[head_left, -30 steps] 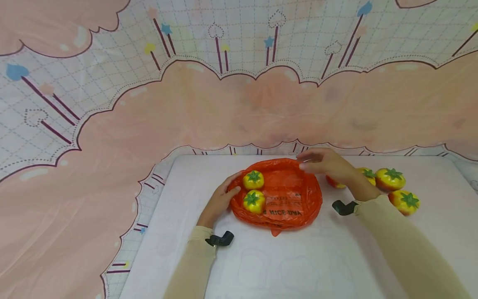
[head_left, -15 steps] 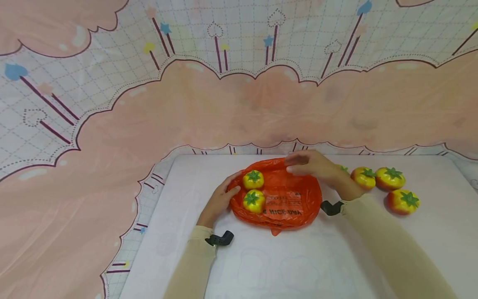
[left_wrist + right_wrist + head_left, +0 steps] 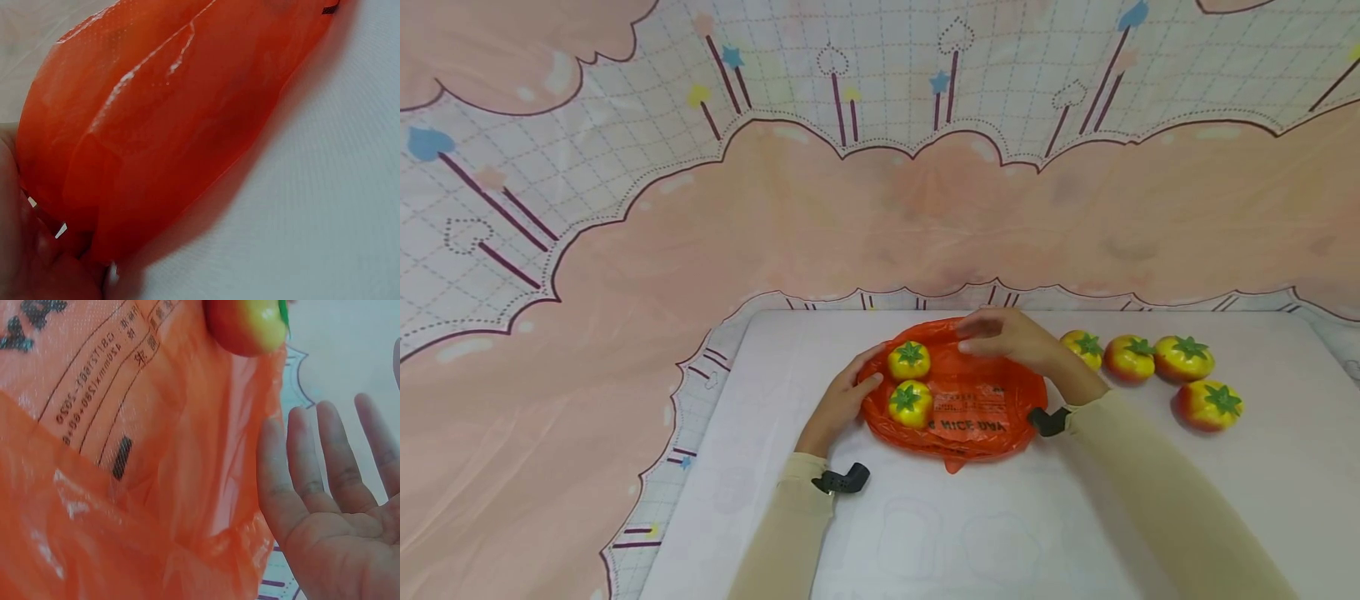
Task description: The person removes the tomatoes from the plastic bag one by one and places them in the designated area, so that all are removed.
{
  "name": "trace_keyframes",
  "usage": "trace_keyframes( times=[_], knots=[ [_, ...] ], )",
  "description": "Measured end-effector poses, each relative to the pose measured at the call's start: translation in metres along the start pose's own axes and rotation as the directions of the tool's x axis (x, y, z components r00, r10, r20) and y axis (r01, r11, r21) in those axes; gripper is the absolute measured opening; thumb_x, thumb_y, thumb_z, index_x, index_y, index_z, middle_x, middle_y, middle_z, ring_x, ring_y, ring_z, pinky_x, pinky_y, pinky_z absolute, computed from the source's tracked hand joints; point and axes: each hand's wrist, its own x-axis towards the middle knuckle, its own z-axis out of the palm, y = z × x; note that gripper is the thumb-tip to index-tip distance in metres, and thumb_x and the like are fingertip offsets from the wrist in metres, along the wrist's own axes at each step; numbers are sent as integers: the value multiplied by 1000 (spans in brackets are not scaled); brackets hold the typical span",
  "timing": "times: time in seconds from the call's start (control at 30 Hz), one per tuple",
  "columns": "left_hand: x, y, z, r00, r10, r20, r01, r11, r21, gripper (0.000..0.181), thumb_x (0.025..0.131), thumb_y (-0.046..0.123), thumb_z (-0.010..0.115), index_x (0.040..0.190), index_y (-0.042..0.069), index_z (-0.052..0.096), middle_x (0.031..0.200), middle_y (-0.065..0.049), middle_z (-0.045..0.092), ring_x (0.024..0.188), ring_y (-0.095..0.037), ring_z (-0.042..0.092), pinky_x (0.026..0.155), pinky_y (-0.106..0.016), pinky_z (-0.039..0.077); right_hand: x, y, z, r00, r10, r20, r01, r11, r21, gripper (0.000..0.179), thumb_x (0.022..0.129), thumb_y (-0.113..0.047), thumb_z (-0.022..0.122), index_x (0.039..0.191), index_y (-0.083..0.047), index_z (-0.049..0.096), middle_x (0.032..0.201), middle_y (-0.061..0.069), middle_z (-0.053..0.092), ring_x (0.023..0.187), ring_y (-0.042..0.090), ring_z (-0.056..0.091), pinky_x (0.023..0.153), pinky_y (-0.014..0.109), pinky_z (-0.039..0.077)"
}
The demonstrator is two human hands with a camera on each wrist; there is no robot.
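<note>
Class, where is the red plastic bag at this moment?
In the head view, the red plastic bag lies on the white table, with the left hand at its left rim and the right hand over its far right part.

1. The bag point(image 3: 970, 400) sits on the tabletop point(image 3: 925, 542), the backdrop point(image 3: 880, 217) behind both;
2. inside, at the bag's left, a front fruit point(image 3: 911, 405) lies before a rear fruit point(image 3: 909, 362);
3. the left hand point(image 3: 841, 400) is at the bag's left rim; the right hand point(image 3: 1015, 340) is above its far right part;
4. right of the bag, a first fruit point(image 3: 1082, 349), second fruit point(image 3: 1130, 359) and third fruit point(image 3: 1183, 359) run left to right; a fourth fruit point(image 3: 1208, 407) lies before the third.
</note>
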Motion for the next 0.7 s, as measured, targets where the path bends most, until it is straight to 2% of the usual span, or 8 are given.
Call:
trace_keyframes(
  times=[0.23, 0.37, 0.7],
  knots=[
    [0, -1, -1, 1000, 1, -5, -1, 1000, -1, 47, 104, 28, 58, 149, 41, 49, 160, 9, 42, 154, -23, 31, 126, -53, 26, 6, -3, 10, 999, 43, 6, -43, 999, 30, 53, 89, -40, 79, 133, -13, 66, 137, 4, 62, 128, 28, 57, 105, 47, 54],
    [0, 0, -1, 1000, -5, -5, 5, 1000, -3, 47, 104, 28, 58, 149, 41, 49, 161, 9, 41, 154, -23, 31, 126, -53, 25, 10, 0, 15, 999, 38, 21, -39, 998, 53, 52, 89, -38, 79, 133, -12, 66, 137, 6, 63, 128, 29, 57, 107, 48, 53],
    [0, 0, 0, 1000, -13, -3, 13, 1000, 9, 47, 104, 29, 56, 148, 45, 49, 162, 9, 40, 155, -25, 30, 126, -56, 25, 16, 3, 30, 995, 102, 14, -103, 995, 20, 51, 85, -47, 80, 130, -27, 67, 141, -1, 62, 136, 26, 52, 115, 51, 45]
  ],
)
